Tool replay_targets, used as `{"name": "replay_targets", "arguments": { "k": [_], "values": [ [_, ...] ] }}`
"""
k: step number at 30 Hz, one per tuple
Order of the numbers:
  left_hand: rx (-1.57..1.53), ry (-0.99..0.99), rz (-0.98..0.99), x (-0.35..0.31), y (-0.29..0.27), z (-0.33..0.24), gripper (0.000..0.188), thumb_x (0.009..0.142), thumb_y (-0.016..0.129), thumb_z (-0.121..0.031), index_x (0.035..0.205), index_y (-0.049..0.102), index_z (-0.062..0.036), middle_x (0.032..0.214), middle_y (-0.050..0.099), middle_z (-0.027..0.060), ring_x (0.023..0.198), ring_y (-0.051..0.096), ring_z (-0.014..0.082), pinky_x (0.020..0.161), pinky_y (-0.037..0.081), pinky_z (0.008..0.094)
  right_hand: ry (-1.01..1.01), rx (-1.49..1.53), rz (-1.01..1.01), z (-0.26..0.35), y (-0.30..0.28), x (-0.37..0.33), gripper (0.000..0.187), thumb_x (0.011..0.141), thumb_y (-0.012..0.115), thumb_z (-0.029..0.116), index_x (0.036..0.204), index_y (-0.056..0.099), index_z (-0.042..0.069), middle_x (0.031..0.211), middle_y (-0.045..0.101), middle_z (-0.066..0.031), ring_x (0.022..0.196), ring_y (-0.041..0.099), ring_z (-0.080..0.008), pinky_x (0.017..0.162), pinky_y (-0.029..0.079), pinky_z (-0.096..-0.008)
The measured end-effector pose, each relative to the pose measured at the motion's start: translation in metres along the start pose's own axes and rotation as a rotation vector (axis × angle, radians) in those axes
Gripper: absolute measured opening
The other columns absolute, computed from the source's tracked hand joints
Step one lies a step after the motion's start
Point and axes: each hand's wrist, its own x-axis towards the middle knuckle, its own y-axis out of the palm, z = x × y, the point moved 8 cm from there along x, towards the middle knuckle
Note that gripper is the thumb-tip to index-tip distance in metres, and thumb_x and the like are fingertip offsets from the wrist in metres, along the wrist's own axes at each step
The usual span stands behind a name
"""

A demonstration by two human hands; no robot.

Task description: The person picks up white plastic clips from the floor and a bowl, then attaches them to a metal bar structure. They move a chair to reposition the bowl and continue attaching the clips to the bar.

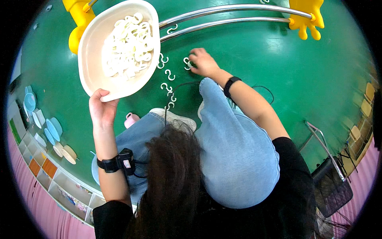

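My left hand (103, 108) grips the near rim of a white basin (89, 59), thumb over the edge. The basin is tilted and holds a heap of white curved plastic hooks (131, 46). On the green floor, my right hand (204, 62) has its fingers curled at a white S-shaped hook (186, 61); the fingertips are slightly blurred and partly cover it. Several more S-shaped hooks (170, 75) lie loose between the basin and my right hand, some down toward my shoe (175, 117).
Two curved metal rails (230, 8) run across the far side, with yellow plastic feet (305, 18) at their ends. A pink cup (131, 119) stands by my left leg. Blue basins (53, 129) and shelves (71, 187) are at left, a folding chair (332, 183) at right.
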Motion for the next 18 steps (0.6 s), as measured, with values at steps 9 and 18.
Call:
{"name": "replay_targets", "arguments": {
  "k": [9, 18],
  "values": [
    [-0.022, -0.030, 0.009, -0.008, 0.000, 0.001, 0.059, 0.070, 0.040, 0.006, 0.128, 0.030, 0.0028, 0.125, 0.044, 0.0201, 0.113, 0.047, 0.0339, 0.094, 0.043, 0.0469, -0.247, -0.166, 0.263, 0.034, 0.062, 0.001, 0.017, 0.073, 0.053, 0.011, 0.088, 0.063, 0.011, 0.102, 0.050, -0.0081, 0.104, 0.046, -0.0292, 0.080, 0.050, -0.0354],
    [-0.002, -0.019, -0.046, -0.029, -0.001, -0.010, 0.059, 0.070, 0.040, 0.006, 0.128, 0.029, 0.0034, 0.126, 0.042, 0.0201, 0.114, 0.045, 0.0335, 0.097, 0.041, 0.0466, -0.188, 0.024, 0.213, 0.046, 0.055, 0.049, 0.024, 0.064, 0.063, 0.005, 0.088, 0.060, 0.008, 0.098, 0.049, -0.0088, 0.103, 0.043, -0.0301, 0.081, 0.049, -0.0359]
  ]
}}
